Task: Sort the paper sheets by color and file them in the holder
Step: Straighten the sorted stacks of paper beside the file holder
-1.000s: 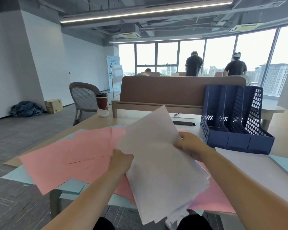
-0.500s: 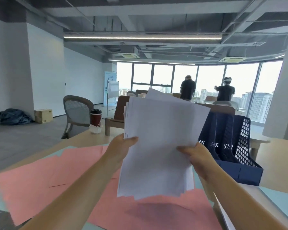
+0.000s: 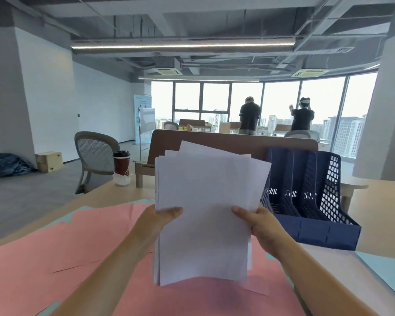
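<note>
Both forearms come up from the bottom edge and angle inward, meeting at a stack of white sheets (image 3: 203,213) held upright in the air above the counter (image 3: 114,195).

Below the stack, pink sheets (image 3: 55,258) lie spread loosely over the near counter, overlapping one another. Pale blue sheets (image 3: 385,274) show at the counter's edge, low and to the right of the stack.

The left hand (image 3: 156,221) grips the stack's left edge about halfway up. Its thumb lies flat across the front face, and its fingers are hidden behind the paper. The right hand (image 3: 260,224) grips the right edge at the same height, thumb pressed on the front, the other fingers curled round behind. The sheets in the stack are not squared. Several corners fan out at the top, and the bottom edges hang uneven.

Just right of the stack and a little beyond it, the dark blue holder (image 3: 317,213) stands on the counter, its mesh slots open towards the top. The stack's upper right corner overlaps the holder's left wall in this view; whether they touch I cannot tell.

Left of the stack and further back, a dark red cup (image 3: 121,161) with a black lid stands at the counter's far edge, with a grey mesh chair (image 3: 94,153) beside it. Behind the stack runs a brown divider panel (image 3: 226,142). Beyond that, two people (image 3: 250,117) in dark shirts stand at the windows.
</note>
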